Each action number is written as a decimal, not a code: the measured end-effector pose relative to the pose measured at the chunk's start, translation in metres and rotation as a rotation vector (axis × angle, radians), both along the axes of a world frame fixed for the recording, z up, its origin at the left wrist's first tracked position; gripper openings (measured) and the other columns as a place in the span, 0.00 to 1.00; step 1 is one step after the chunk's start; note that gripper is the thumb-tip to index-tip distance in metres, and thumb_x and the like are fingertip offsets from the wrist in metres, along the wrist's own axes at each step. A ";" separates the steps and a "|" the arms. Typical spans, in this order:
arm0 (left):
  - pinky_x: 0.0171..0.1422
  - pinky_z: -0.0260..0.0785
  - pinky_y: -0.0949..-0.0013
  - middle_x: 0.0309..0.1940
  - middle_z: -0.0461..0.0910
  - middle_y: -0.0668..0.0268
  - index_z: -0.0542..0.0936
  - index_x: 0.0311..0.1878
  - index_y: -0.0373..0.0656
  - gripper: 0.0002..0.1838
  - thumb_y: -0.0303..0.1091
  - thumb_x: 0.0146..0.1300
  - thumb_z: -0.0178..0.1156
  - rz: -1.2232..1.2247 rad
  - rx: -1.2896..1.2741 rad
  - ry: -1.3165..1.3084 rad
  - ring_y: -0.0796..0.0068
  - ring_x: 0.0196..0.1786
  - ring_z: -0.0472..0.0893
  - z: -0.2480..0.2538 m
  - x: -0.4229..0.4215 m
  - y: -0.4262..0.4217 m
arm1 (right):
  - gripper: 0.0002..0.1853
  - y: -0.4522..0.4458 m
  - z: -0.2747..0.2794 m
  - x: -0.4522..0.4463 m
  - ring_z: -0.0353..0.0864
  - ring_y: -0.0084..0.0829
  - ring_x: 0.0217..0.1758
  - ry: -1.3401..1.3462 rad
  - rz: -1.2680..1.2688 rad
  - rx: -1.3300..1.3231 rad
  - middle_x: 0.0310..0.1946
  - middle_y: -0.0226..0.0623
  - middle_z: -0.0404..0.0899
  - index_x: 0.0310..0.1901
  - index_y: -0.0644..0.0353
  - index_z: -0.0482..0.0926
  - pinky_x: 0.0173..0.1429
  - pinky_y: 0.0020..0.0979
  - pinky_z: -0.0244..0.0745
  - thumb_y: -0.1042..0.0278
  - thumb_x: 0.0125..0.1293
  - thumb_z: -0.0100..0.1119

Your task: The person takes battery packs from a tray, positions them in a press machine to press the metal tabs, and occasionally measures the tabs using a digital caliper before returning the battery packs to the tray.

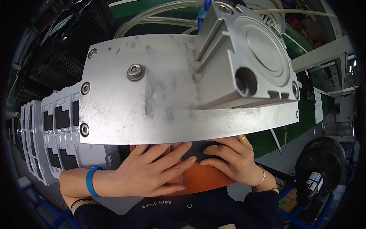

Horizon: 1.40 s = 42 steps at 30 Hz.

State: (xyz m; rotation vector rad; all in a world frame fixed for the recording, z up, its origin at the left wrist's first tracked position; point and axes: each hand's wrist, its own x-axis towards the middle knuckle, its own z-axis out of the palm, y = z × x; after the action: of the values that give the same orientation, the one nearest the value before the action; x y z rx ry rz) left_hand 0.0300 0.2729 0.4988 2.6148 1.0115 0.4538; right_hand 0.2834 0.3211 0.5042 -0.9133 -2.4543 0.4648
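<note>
An orange board (207,177) lies in front of my body, below a thick metal plate. On it is a dark flat piece (199,149), partly hidden under the plate's edge. My left hand (158,168), with a blue band at the wrist, lies over the orange board with its fingers stretched out, the fingertips at the dark piece's left side. My right hand (232,156), wearing a ring and a bracelet, has its fingers bent round the right end of the dark piece. Some of its fingertips are hidden by the plate.
The metal plate (164,95) with bolts and a silver cylinder block (248,65) hangs low over both hands. White trays with black pieces (61,118) stand left, black crates (68,49) behind them. A black fan (320,168) is at right. Clear hoses (160,19) run behind.
</note>
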 end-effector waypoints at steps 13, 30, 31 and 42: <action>0.70 0.59 0.51 0.69 0.69 0.58 0.78 0.62 0.53 0.31 0.57 0.59 0.63 -0.013 0.055 0.018 0.52 0.69 0.67 -0.001 -0.001 -0.001 | 0.14 0.003 0.005 0.000 0.71 0.42 0.52 0.000 0.075 -0.167 0.52 0.36 0.73 0.40 0.56 0.78 0.55 0.38 0.67 0.67 0.54 0.72; 0.30 0.71 0.76 0.31 0.83 0.62 0.81 0.47 0.34 0.13 0.30 0.62 0.68 0.283 -0.584 -0.751 0.81 0.29 0.79 0.025 -0.003 -0.033 | 0.18 -0.033 0.028 -0.011 0.83 0.29 0.47 0.447 0.147 -0.572 0.42 0.41 0.79 0.39 0.67 0.72 0.54 0.27 0.81 0.86 0.51 0.73; 0.31 0.69 0.79 0.29 0.84 0.66 0.81 0.45 0.34 0.11 0.29 0.63 0.67 0.308 -0.548 -0.767 0.84 0.29 0.78 0.023 -0.009 -0.041 | 0.20 -0.034 0.028 -0.017 0.83 0.32 0.47 0.451 0.182 -0.491 0.43 0.42 0.79 0.40 0.67 0.73 0.55 0.28 0.81 0.83 0.50 0.75; 0.30 0.66 0.81 0.28 0.82 0.71 0.84 0.39 0.35 0.09 0.30 0.59 0.71 1.238 -0.626 -0.886 0.88 0.29 0.77 -0.006 -0.168 -0.117 | 0.26 -0.056 0.039 -0.027 0.86 0.38 0.36 0.485 0.545 -0.031 0.35 0.42 0.85 0.49 0.64 0.74 0.41 0.32 0.80 0.67 0.51 0.78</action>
State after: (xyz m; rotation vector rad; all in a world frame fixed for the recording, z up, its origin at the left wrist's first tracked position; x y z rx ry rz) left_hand -0.1377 0.1562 0.4929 0.8081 1.8302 1.1377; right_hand 0.2566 0.2655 0.5437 -0.0923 -2.2081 0.8022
